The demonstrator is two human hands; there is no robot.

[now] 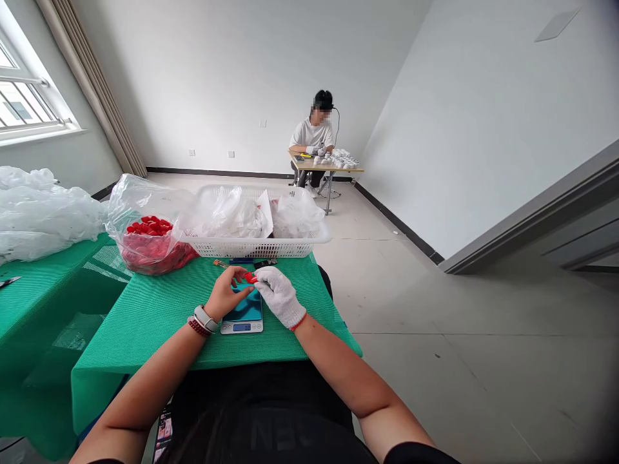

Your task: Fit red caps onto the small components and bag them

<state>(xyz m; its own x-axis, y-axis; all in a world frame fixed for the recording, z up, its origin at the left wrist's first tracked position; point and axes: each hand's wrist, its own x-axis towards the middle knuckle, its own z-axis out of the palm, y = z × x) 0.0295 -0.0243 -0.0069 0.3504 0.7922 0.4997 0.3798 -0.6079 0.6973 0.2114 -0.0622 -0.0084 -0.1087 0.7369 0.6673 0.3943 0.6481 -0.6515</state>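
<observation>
A small red piece (249, 277), too small to name more exactly, is between my two hands. My left hand (228, 291) is bare, with its fingers curled around the left end of the piece. On my right hand (278, 293) is a white knit glove, and its fingertips pinch the right end. Below both hands lies a digital scale (242, 327) with a shiny blue-green top, its display lit and seeming to read 0.0. Just behind my left hand, a clear plastic bag (153, 248) stands open, filled with similar red pieces.
A white plastic basket (251, 248) with clear bags stands at the back of the green-covered table (164, 322). Dark small items lie before it. A heap of clear plastic bags (46, 212) covers the left table. Across the room, a person (313, 134) in gloves sits at a small table (333, 169).
</observation>
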